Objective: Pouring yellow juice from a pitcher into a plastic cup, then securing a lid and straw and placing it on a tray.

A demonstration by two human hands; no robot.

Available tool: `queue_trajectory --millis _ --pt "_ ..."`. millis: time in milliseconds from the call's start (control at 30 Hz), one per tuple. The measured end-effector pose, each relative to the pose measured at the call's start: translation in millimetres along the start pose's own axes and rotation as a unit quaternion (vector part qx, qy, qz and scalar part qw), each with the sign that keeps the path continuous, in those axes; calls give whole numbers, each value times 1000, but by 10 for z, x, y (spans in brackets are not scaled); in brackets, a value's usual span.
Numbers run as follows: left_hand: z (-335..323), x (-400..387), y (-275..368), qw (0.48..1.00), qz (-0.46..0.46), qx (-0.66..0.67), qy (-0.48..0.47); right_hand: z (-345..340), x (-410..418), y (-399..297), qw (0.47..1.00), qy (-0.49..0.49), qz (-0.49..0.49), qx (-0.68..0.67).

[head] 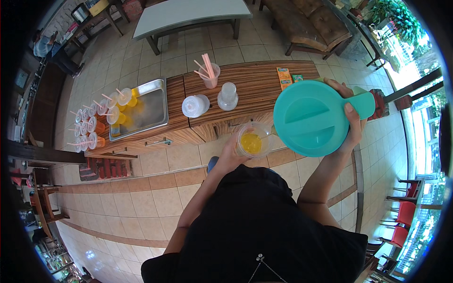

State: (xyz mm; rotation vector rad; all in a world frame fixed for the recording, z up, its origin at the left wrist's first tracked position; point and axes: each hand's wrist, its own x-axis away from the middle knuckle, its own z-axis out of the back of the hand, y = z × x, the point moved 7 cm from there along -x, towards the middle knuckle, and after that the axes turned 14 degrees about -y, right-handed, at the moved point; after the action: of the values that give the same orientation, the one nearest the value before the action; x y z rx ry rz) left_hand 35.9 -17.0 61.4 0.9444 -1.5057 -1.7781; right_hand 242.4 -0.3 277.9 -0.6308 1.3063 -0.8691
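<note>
My left hand [230,155] holds a clear plastic cup [252,141] with yellow liquid in its bottom. My right hand [354,116] grips the handle of a teal lidded plastic pitcher [308,118], tilted so that its spout side is by the cup's rim; a thin stream there is hard to make out. Beyond the cup, on the wood-grain counter [247,85], stand stacked clear cups [228,97], a pile of clear lids [194,106] and a cup of pink straws [210,78]. Orange and green sachets [284,78] lie behind the pitcher.
A steel tray [150,109] on the counter's left holds yellow drinks [116,116]. Several lidded drinks with straws [85,127] stand left of it. Beyond are a white-topped table [191,16] and a brown sofa [304,24]. A person [53,51] stands far left.
</note>
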Motion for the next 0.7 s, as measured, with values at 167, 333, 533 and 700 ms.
queue_trajectory --millis 167,333,533,700 --pt "-8 -21 -10 1000 3 -8 -8 22 8 15 1000 -1 4 -4" --pt "-10 -30 17 1000 -3 -14 -5 60 0 45 1000 -5 16 25" --pt "-18 -28 39 1000 -18 -3 -7 64 20 72 999 -18 -14 28" --pt "-29 -34 16 1000 -17 -8 -10 87 22 37 999 -6 -11 40"
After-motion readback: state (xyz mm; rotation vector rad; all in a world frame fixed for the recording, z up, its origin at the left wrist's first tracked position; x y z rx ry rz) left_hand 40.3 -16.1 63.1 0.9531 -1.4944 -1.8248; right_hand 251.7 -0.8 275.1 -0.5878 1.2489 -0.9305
